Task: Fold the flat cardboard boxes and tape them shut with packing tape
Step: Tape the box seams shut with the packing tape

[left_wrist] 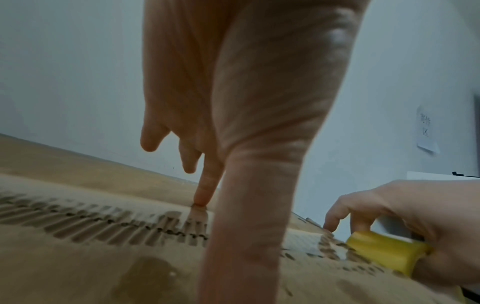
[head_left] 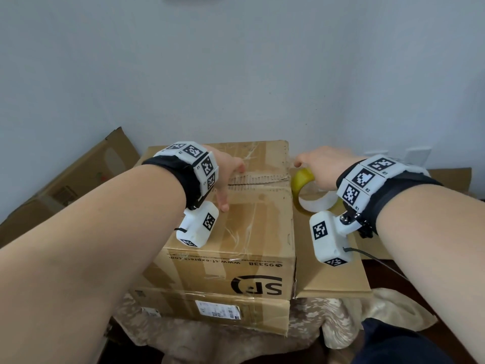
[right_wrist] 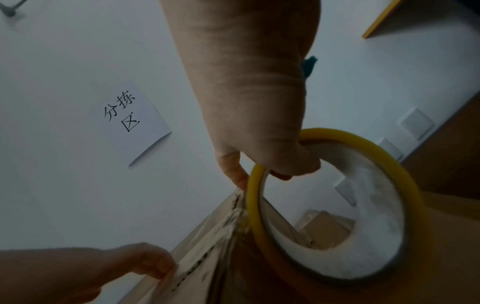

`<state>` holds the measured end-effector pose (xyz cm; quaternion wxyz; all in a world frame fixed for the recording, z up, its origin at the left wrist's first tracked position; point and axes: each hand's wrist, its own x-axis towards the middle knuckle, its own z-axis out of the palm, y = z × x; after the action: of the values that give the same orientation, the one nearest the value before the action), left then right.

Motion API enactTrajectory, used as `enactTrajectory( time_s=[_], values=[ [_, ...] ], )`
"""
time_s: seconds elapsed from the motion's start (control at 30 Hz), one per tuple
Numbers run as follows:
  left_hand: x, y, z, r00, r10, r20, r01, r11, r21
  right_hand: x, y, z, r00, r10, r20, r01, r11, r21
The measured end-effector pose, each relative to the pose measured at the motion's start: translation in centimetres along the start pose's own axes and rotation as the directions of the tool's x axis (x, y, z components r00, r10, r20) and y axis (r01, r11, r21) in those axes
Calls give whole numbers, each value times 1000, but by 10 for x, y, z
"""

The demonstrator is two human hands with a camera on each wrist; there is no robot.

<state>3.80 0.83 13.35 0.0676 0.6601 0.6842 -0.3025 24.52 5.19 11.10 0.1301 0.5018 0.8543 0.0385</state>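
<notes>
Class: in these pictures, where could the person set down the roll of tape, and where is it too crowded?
Free: the flat brown cardboard sheet right of the taped brown cardboard box. Also the box top nearer the camera, below the left hand. Crowded: the torn seam, where the left fingers press and the right hand holds the yellow tape roll.

The right hand (head_left: 321,166) hides the top of the tape roll (head_left: 305,190).

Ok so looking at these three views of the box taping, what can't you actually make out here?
- Head view: the right hand fingertips, hidden past the box edge and behind the tape roll.
- Head view: the small label on the lower box, print too small to read.
- Left wrist view: the seam under the left hand, whose thumb blocks it.
- Right wrist view: whether tape already sticks to the box, dim and blurred.
</notes>
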Motion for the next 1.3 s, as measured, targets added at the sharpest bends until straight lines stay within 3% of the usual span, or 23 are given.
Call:
enactTrajectory(
  time_s=[0.2,0.47,0.67,0.83,1.3],
  values=[
    [0,-1,-1,1000,-11,12,11,1000,1,5,-15,14,995,-73,-67,84,981,176],
    [-8,3,3,999,10,-47,-11,999,-30,13,-3,8,994,-108,4,108,991,74],
    [-35,11,14,974,81,-213,-104,990,-100,25,-9,0,990,-103,100,97,993,64],
    [-57,24,28,983,181,-17,-181,961,-208,19,-7,6,993,-105,47,99,989,114],
    [-63,36,30,965,179,-192,-198,976,-85,14,-8,2,987,-84,134,81,996,29]
  ],
)
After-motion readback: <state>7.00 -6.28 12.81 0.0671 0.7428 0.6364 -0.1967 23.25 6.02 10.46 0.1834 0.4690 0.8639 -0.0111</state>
